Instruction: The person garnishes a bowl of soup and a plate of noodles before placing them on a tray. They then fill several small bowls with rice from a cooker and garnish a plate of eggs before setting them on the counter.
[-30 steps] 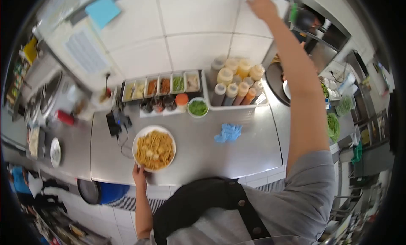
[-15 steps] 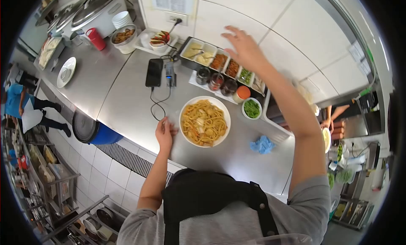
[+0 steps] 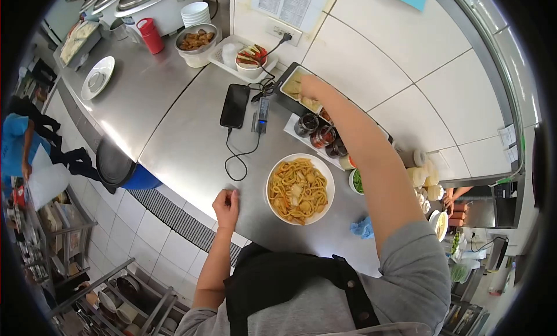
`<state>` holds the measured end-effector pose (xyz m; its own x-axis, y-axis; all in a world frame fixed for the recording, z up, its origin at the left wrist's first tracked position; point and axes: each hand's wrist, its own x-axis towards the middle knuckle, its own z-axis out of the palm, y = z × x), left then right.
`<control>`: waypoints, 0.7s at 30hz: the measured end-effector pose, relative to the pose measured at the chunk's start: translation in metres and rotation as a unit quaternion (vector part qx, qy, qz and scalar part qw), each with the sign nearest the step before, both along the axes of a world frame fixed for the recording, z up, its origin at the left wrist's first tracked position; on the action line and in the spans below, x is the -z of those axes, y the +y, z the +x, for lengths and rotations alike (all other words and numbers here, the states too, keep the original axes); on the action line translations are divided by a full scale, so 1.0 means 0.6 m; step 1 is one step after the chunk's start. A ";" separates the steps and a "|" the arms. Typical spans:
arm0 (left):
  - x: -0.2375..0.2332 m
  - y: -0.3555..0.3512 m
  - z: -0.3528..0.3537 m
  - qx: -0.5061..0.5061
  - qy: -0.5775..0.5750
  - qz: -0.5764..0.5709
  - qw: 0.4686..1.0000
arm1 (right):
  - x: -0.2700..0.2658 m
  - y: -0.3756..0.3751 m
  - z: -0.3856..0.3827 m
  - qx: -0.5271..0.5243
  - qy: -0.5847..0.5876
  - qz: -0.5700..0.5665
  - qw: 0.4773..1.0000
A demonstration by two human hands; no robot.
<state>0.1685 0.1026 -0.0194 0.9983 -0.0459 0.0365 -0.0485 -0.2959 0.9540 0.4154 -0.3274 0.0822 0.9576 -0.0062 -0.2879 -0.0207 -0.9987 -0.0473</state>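
Head view: my right hand (image 3: 308, 86) is at the left end of the topping tray (image 3: 285, 86), over the compartment with pale yellow food. The tray sits against the wall at the back of the desk (image 3: 191, 138), its long axis running upper left to lower right in frame. My right arm is stretched forward, nearly straight, passing over the jars (image 3: 316, 133) and beside the noodle plate (image 3: 269, 191). Fingers point down into the compartment, so I can't tell how far that grip is open or whether it holds anything. My left hand (image 3: 226, 203) rests curled at the desk's near edge, holding nothing, just left of the plate.
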 end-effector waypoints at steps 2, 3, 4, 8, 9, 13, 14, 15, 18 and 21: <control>-0.002 0.003 0.001 0.004 0.000 0.014 1.000 | 0.003 -0.004 -0.006 -0.006 0.005 -0.053 0.999; -0.005 0.001 0.000 0.008 0.001 0.020 1.000 | -0.025 -0.001 -0.012 -0.019 0.016 -0.077 0.997; -0.006 0.000 -0.002 0.009 -0.003 0.019 1.000 | -0.055 0.002 -0.019 -0.032 0.027 -0.101 0.994; 0.007 -0.006 -0.001 0.000 0.000 0.014 1.000 | -0.124 -0.002 -0.068 -0.003 0.002 -0.065 0.998; -0.001 -0.011 0.000 -0.006 0.008 0.013 1.000 | -0.106 -0.007 -0.084 -0.013 -0.005 -0.060 0.998; 0.022 0.001 0.003 -0.018 0.011 0.004 1.000 | -0.080 -0.012 -0.113 0.012 -0.135 -0.038 0.990; 0.019 0.001 0.004 -0.016 0.012 -0.002 1.000 | -0.080 -0.014 -0.109 0.008 -0.091 -0.037 0.995; 0.013 0.003 0.009 0.001 0.014 0.010 1.000 | -0.087 -0.013 -0.109 0.007 -0.044 -0.039 0.998; -0.021 0.027 0.036 -0.003 0.208 -0.194 0.959 | -0.153 -0.003 -0.083 -0.006 0.025 -0.057 0.998; -0.028 0.075 0.107 -0.082 0.193 -0.204 0.956 | -0.260 0.021 -0.028 -0.029 -0.030 -0.039 0.998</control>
